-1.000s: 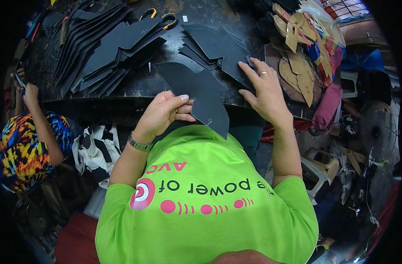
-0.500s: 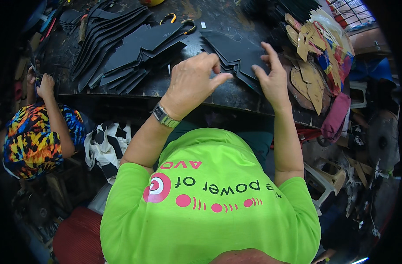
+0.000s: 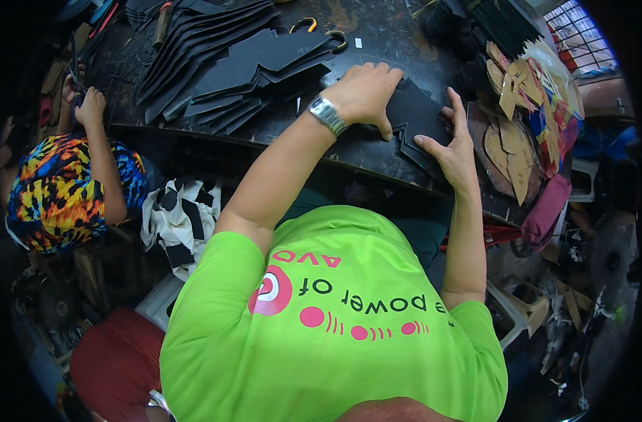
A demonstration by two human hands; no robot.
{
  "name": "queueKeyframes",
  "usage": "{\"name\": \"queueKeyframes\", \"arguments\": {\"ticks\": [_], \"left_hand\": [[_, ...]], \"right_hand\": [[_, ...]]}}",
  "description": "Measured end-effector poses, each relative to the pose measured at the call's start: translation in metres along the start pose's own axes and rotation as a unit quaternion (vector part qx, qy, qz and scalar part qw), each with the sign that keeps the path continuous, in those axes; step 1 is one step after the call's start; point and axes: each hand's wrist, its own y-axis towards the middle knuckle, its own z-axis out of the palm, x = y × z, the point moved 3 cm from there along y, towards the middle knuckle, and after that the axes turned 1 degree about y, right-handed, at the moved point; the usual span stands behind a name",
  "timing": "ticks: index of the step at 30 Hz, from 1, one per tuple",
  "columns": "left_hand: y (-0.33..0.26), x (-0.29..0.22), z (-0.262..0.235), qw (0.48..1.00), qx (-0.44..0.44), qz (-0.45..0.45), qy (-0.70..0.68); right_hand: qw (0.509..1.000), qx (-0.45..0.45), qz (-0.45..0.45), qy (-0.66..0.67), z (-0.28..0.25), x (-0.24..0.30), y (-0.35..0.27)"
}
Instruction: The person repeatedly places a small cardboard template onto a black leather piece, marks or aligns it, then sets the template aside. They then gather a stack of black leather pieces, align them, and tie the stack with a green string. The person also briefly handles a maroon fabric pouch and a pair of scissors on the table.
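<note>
A small stack of black cut sheet pieces [image 3: 416, 112] with a notched edge lies on the dark table in front of me. My left hand [image 3: 363, 97] is bent round the stack's left end, its fingers at the far side and its thumb at the near side; part of that end is hidden under it. At the right end, my right hand [image 3: 453, 144] is open, thumb and fingers apart, against the stack's edge. Left of my left hand lies a larger pile of similar black pieces [image 3: 264, 60], fanned out.
Scissors with orange-and-black handles [image 3: 304, 25] lie beyond the larger pile. More black pieces [image 3: 194, 49] are at the far left. Brown cardboard patterns [image 3: 514, 151] lie at the right. A co-worker's hand [image 3: 90, 107] is at the table's left. The dark table's front edge [image 3: 285, 144] runs before me.
My left hand has moved right and come down onto the left end of the small stack. My right hand has come in against its right end. The whole view has shifted slightly.
</note>
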Motion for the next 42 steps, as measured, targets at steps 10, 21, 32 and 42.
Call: {"name": "queueKeyframes", "arguments": {"ticks": [10,21,32,42], "left_hand": [[-0.047,-0.009,0.018,0.967,-0.227,0.046,-0.105],[-0.060,-0.013,0.021,0.944,-0.312,0.058,-0.091],[-0.160,0.048,-0.065,0.912,-0.403,-0.035,-0.076],[-0.191,0.126,-0.066,0.931,-0.313,-0.160,-0.100]], "right_hand": [[0.982,0.070,0.052,0.169,-0.003,0.017,-0.001],[0.994,0.050,-0.085,-0.037,-0.002,0.020,-0.008],[0.958,-0.029,-0.084,-0.274,0.004,0.043,0.028],[0.933,0.107,-0.325,-0.111,0.104,0.099,0.104]]}}
